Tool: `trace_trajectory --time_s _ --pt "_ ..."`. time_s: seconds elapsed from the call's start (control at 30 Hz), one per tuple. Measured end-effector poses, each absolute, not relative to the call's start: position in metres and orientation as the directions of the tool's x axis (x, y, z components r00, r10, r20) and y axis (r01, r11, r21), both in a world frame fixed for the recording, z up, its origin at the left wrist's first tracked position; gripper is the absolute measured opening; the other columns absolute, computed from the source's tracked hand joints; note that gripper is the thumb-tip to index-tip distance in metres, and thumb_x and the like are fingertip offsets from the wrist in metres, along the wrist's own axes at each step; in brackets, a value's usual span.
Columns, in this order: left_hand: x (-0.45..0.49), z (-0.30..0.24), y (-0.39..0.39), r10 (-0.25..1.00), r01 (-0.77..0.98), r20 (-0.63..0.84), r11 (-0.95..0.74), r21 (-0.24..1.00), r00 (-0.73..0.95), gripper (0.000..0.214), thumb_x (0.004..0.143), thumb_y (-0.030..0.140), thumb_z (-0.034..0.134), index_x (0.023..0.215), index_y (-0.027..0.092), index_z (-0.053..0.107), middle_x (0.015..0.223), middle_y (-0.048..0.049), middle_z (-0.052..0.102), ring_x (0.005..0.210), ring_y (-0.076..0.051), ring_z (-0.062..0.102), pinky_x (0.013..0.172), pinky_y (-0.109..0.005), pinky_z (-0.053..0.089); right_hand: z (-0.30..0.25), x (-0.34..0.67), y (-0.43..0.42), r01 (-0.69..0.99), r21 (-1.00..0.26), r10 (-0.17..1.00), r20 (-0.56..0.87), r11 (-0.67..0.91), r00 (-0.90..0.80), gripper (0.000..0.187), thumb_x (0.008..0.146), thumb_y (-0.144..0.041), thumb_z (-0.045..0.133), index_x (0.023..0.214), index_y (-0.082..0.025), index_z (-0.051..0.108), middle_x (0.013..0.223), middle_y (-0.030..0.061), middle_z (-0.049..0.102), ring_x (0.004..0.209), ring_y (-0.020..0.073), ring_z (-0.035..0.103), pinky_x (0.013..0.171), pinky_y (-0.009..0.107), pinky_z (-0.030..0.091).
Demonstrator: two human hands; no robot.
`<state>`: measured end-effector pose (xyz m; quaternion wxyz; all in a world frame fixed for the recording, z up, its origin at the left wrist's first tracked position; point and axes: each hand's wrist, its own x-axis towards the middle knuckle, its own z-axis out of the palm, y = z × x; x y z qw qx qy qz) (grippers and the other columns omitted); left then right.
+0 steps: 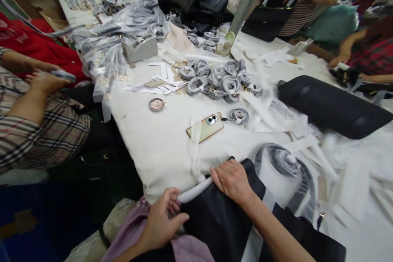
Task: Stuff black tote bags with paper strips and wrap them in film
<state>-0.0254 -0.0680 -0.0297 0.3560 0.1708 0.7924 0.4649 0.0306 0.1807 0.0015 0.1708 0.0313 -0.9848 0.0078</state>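
A black bag (211,217) with a smooth leather-like surface lies across the near table edge and my lap. Along its upper edge runs a white padded strip (195,190). My right hand (231,182) is closed over that edge, knuckles up, gripping the bag. At the strip's left end is my left hand (164,219), thumb and fingers apart, beside the bag's corner. A grey wrapped strap (282,161) lies coiled to the right of the bag. Beyond my hands rests a phone (206,127), a thin white strip (195,147) across it.
Coiled grey straps (215,80) are heaped mid-table near a tape dispenser (141,49). A black bag (334,106) and white wrapping scraps (346,180) lie at right. A metal post (248,0) rises at the back. Co-workers handle items at left (46,77) and right.
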Motion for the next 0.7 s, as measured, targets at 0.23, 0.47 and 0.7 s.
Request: trace_trajectory --time_s 0.23,0.47,0.7 --pt "-0.023 -0.046 -0.069 0.838 0.457 -0.099 0.387 0.801 -0.536 0.014 0.082 0.026 0.062 0.093 0.018 0.061 0.088 -0.0063 0.061 0.083 -0.021 0.060 0.076 -0.035 0.052 -0.006 0.029 0.173 -0.042 -0.046 -0.025 0.325 0.998 -0.945 0.039 0.092 -0.024 0.049 0.053 -0.018 0.051 0.050 -0.0007 0.047 0.053 0.0125 0.038 0.062 0.031 0.023" --pt "-0.030 -0.051 -0.044 0.860 0.789 0.264 0.226 0.571 -0.438 0.050 0.083 0.046 0.061 0.121 0.015 0.051 0.109 -0.0137 0.059 0.098 -0.026 0.061 0.080 -0.038 0.055 -0.010 0.035 0.171 0.034 -0.031 0.042 0.291 0.999 -0.956 0.036 0.092 -0.028 0.046 0.058 -0.018 0.052 0.053 -0.0003 0.050 0.054 0.0128 0.041 0.063 0.032 0.024" --pt "-0.023 -0.035 -0.004 0.891 0.792 0.304 0.095 0.603 -0.338 0.027 0.094 0.038 0.047 0.111 0.017 0.052 0.092 -0.0089 0.063 0.085 -0.022 0.064 0.076 -0.035 0.056 -0.009 0.038 0.172 0.108 -0.063 0.122 0.295 0.992 -0.948 0.028 0.094 -0.027 0.043 0.073 -0.017 0.058 0.065 0.0022 0.061 0.067 0.0153 0.056 0.072 0.031 0.036"
